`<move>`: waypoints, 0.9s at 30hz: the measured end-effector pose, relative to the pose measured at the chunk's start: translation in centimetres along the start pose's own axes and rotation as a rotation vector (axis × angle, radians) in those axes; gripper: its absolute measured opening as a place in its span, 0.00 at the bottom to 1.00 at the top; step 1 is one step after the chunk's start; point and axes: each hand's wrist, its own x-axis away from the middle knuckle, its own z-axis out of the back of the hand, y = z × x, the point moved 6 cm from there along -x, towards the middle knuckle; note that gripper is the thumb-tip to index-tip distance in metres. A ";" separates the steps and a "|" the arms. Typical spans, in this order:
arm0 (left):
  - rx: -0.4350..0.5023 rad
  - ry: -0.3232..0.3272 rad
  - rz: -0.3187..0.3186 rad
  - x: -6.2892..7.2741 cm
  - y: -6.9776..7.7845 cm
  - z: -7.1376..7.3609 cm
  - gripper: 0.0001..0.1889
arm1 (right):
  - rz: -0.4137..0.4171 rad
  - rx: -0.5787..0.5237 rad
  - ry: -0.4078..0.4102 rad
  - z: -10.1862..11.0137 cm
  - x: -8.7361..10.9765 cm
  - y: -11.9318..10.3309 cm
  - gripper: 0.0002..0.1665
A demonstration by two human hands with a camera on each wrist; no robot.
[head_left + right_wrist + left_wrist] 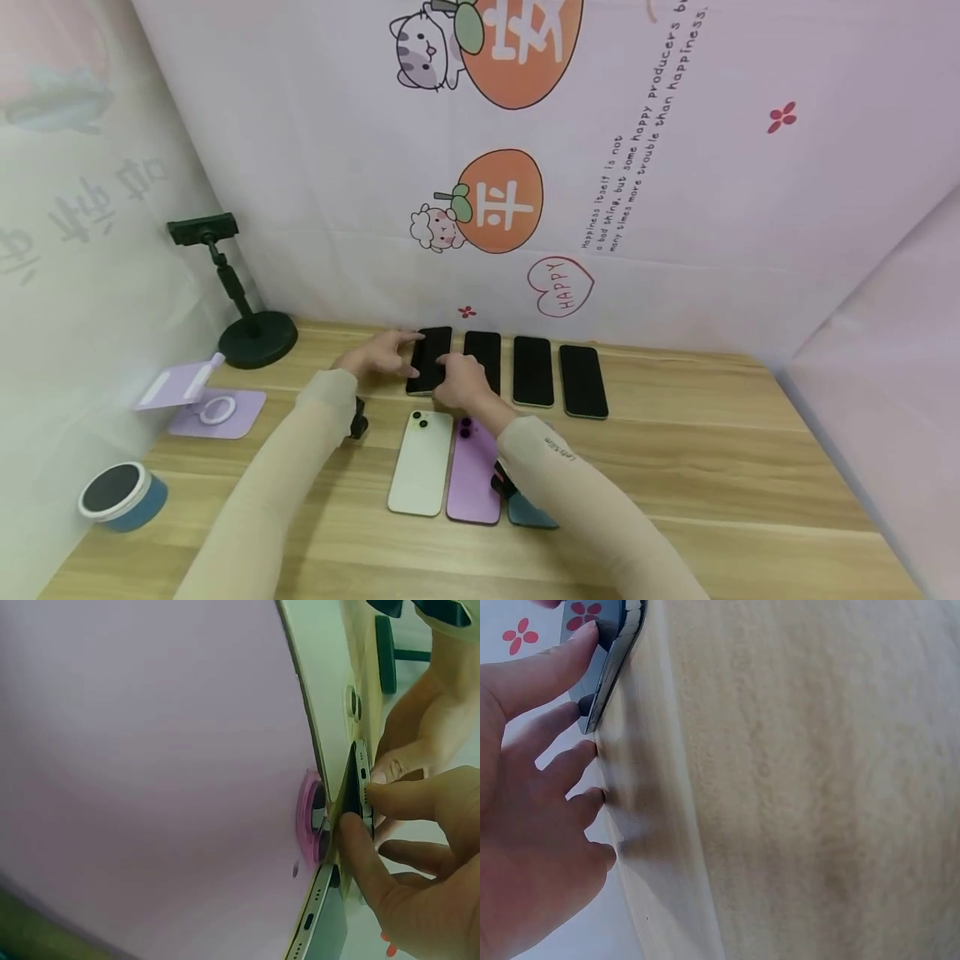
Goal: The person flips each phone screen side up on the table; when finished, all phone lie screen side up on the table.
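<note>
At the left end of the back row is a black-screened smartphone (433,354), screen up, its near edge (362,769) looking slightly raised in the right wrist view. My left hand (381,354) holds its left side between spread thumb and forefinger; the other fingers (574,765) reach down beside it, close to the wood. From the near right, my right hand (463,382) pinches its near end with thumb and forefinger. Beside it lies a second black-screened phone (486,350), partly covered by the right hand. A third (532,371) and a fourth (583,382) continue the row.
Nearer me, a white phone (420,467), a purple phone (474,479) and a dark teal phone (531,514) lie back up; my right forearm overlaps the teal one. At left stand a black stand (257,337), a lilac folding holder (217,425) and a blue-white tub (123,497). Printed cloth hangs behind.
</note>
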 end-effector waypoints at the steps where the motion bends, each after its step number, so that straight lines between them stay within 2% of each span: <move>1: 0.009 0.000 0.002 0.0 -0.1 0.0 0.43 | 0.004 0.022 -0.013 -0.2 -0.1 -0.1 0.34; 6: 0.035 0.013 0.004 -0.3 -0.4 0.0 0.43 | 0.023 0.141 -0.036 -0.4 -0.4 -0.8 0.31; 11: 0.028 0.006 0.018 -0.6 -0.7 -0.1 0.43 | 0.014 0.190 -0.068 -0.5 -0.5 -1.2 0.28; 18: 0.021 -0.007 0.049 -0.7 -0.4 -0.2 0.42 | 0.034 0.275 -0.090 -1.2 -1.0 -1.1 0.15; 21: 0.027 0.001 0.062 -0.6 -0.6 -0.3 0.42 | 0.050 0.264 -0.106 -1.0 -0.6 -1.2 0.19; 24: -0.002 0.052 0.023 -0.8 -0.1 0.0 0.42 | 0.099 0.243 -0.101 -0.3 -0.2 -0.9 0.24; 27: -0.040 0.131 -0.058 -0.7 0.9 0.5 0.39 | 0.138 0.195 -0.097 1.2 0.7 -0.4 0.27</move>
